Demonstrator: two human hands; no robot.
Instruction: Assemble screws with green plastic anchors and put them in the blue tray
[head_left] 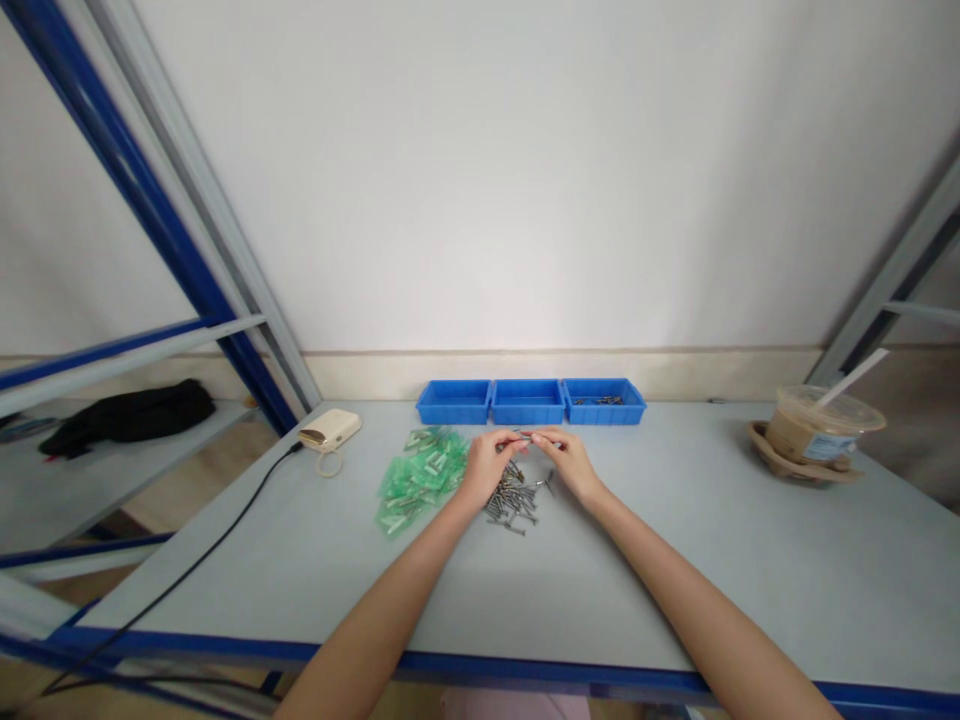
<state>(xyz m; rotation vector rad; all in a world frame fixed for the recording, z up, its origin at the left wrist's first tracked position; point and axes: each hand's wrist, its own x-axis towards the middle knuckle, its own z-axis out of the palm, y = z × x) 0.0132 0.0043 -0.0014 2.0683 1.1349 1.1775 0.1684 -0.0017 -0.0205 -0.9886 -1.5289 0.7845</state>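
Observation:
Between the fingertips of my left hand (487,466) and my right hand (571,462) is a small metal screw (525,435), pinched from both sides above the table. Its finer details are too small to make out. Just below my hands lies a loose pile of metal screws (513,500), partly hidden by my left hand. To the left of that hand, a heap of green plastic bags (421,478) with white labels rests on the table. Behind my hands stand three blue bins in a row; the right bin (606,412) has some small metal parts in it.
The left bin (454,412) and middle bin (527,412) stand near the wall. A cream-coloured device (331,428) with a black cable (202,555) sits at the left. At the right, a plastic cup (817,425) with a straw stands in a cardboard holder (780,468).

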